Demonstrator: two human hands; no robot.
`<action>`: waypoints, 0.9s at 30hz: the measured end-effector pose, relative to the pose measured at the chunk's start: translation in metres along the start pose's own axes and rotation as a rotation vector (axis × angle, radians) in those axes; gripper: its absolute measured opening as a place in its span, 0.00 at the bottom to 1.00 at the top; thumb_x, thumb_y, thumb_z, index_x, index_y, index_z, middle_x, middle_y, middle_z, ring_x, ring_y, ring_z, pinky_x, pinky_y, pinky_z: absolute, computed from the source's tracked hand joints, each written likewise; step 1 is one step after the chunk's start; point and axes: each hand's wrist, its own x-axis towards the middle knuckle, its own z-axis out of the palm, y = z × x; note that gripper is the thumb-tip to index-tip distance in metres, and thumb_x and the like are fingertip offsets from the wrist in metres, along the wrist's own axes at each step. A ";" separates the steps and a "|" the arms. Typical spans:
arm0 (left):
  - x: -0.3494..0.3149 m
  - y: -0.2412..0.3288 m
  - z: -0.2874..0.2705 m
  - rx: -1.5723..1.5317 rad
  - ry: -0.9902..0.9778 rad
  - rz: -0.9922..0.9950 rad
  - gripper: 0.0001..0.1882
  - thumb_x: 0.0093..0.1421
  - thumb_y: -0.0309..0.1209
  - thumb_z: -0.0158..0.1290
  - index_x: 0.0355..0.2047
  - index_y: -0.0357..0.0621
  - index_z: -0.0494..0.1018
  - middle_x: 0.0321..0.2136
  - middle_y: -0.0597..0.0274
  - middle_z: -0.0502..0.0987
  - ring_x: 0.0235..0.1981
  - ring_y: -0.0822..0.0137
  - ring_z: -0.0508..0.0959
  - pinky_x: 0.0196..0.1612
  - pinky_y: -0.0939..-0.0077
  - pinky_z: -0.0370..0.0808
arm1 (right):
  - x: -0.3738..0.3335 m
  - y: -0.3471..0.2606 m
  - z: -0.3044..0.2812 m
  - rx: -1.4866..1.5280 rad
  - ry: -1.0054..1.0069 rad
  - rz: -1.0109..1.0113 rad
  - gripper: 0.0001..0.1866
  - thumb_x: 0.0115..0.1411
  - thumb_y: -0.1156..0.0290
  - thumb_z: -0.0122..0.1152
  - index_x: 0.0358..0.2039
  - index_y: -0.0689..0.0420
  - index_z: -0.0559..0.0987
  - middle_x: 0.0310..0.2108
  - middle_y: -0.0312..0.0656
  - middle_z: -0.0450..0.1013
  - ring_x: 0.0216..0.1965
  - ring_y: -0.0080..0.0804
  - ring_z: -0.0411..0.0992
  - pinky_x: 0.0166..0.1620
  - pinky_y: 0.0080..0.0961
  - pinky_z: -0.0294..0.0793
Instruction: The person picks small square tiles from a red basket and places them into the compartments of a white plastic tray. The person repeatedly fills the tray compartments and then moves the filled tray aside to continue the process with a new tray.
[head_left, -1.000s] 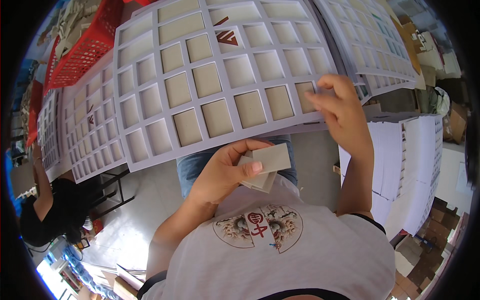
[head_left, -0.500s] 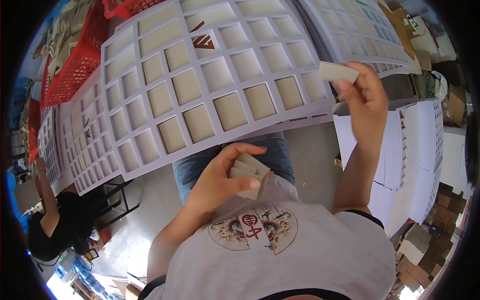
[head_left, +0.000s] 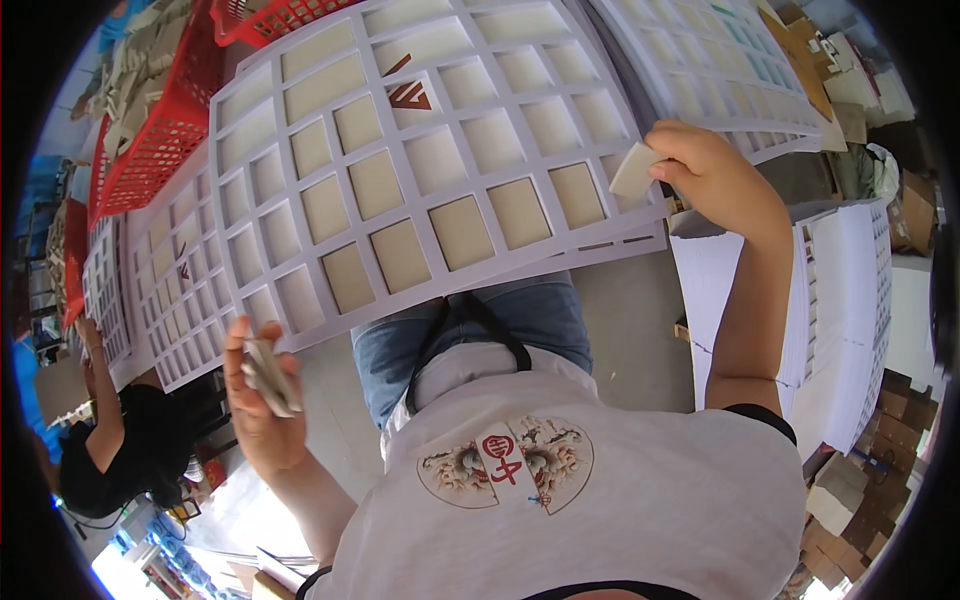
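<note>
In front of me lies a white grid board with square and oblong cells; several have beige cardboard squares in them and others show white. My right hand pinches one cardboard square, tilted over the cell at the board's near right corner. Whether that square touches the cell cannot be told. At the lower left, my left hand is closed around a small stack of cardboard squares, held off the board's near left corner. A dark red angular mark shows in the board's upper middle.
Red plastic baskets stand at the far left, one filled with cardboard pieces. More grid boards lie at the left and far right. A tall white stack stands right of me. Another person's arm reaches in at the left.
My left hand has swung from in front of my body out to the left with its stack. My right hand has moved slightly left, and its square has turned over the corner cell.
</note>
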 end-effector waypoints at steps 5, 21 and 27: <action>0.003 0.026 -0.034 -0.262 0.005 0.070 0.41 0.63 0.39 0.56 0.69 0.45 0.47 0.47 0.57 0.63 0.48 0.66 0.72 0.51 0.78 0.79 | 0.012 0.001 -0.005 -0.283 -0.026 -0.125 0.06 0.56 0.79 0.56 0.32 0.63 0.69 0.31 0.48 0.67 0.33 0.47 0.66 0.40 0.35 0.67; 0.045 0.024 -0.138 -0.523 0.237 0.365 0.31 0.61 0.32 0.58 0.59 0.29 0.60 0.57 0.47 0.66 0.60 0.54 0.66 0.64 0.69 0.71 | -0.053 -0.027 0.048 -0.006 0.180 -0.007 0.35 0.50 0.75 0.69 0.61 0.51 0.72 0.63 0.48 0.59 0.60 0.46 0.63 0.60 0.34 0.65; 0.069 0.032 -0.145 -0.467 0.242 0.280 0.25 0.61 0.33 0.58 0.53 0.31 0.67 0.53 0.49 0.70 0.57 0.53 0.69 0.62 0.67 0.74 | -0.052 -0.018 0.066 -0.036 0.271 -0.033 0.41 0.48 0.68 0.72 0.64 0.43 0.69 0.65 0.52 0.57 0.63 0.51 0.60 0.63 0.39 0.61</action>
